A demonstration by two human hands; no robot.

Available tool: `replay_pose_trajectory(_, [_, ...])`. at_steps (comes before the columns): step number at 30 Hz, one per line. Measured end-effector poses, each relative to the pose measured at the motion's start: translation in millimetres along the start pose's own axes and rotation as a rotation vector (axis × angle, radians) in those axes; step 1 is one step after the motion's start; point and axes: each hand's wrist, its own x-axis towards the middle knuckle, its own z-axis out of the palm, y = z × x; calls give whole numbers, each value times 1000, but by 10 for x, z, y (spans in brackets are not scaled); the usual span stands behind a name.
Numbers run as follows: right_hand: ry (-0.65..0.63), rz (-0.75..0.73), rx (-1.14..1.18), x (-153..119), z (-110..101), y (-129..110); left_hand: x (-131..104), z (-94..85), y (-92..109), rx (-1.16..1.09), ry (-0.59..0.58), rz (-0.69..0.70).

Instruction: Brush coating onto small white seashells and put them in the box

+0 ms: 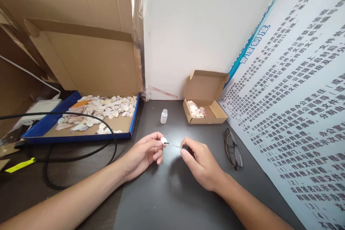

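Note:
My left hand [142, 154] pinches a small white shell [164, 140] between thumb and fingertips above the dark table [167, 194]. My right hand [201, 163] grips the black cap of a thin brush applicator [175, 146], and its tip touches the shell. A small clear bottle [164, 116] stands open on the table just beyond my hands, with no cap on it.
A blue-rimmed cardboard tray [81, 137] with several pale shells lies at the left. A small open cardboard box [206, 109] with a few shells sits at the back right. Folded glasses [233, 149] lie by a printed board [296, 107]. A black cable [81, 156] loops at the left.

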Motion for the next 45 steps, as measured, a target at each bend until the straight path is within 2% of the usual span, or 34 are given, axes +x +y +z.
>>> replay_pose_trajectory(4, [67,17,-6,2,-2,0,-1,-18,-16,-7,11,12])
replay_pose_trajectory(9, [6,4,15,3,16,1,1,-12,-21,-13,10,5])
replay_pose_trajectory(12, [52,55,-37,6,16,1,-5,-5,-15,-8,25,4])
replay_pose_trajectory(14, [66,39,-20,3,9,-4,-11,1,-10,-6,33,2])
replay_pose_trajectory(17, [14,-19,42,-1,9,-17,-13,9,-1,-5,19,-6])
replay_pose_trajectory(19, [-8,-8,29,1,16,-22,-10,13,6,3,10,-9])
replay_pose_trajectory(24, [76,29,-12,11,17,-19,-9,16,9,15,23,-4])
replay_pose_trajectory(27, [34,-29,42,6,18,-25,-11,19,4,10,17,-5])
replay_pose_trajectory(29, [7,-16,28,3,24,-28,-11,22,4,5,13,-5])
replay_pose_trajectory(32, [43,42,-43,5,27,-25,-8,26,12,6,24,-1])
replay_pose_trajectory(35, [65,9,-6,10,21,-22,-5,24,17,10,28,-1])
replay_pose_trajectory(39, [-3,-10,16,14,23,-19,-8,22,11,11,9,-8])
replay_pose_trajectory(42, [42,51,-52,14,23,-15,-15,25,9,13,22,-5])
replay_pose_trajectory(45, [59,31,-11,5,19,-18,-17,22,12,5,30,-3])
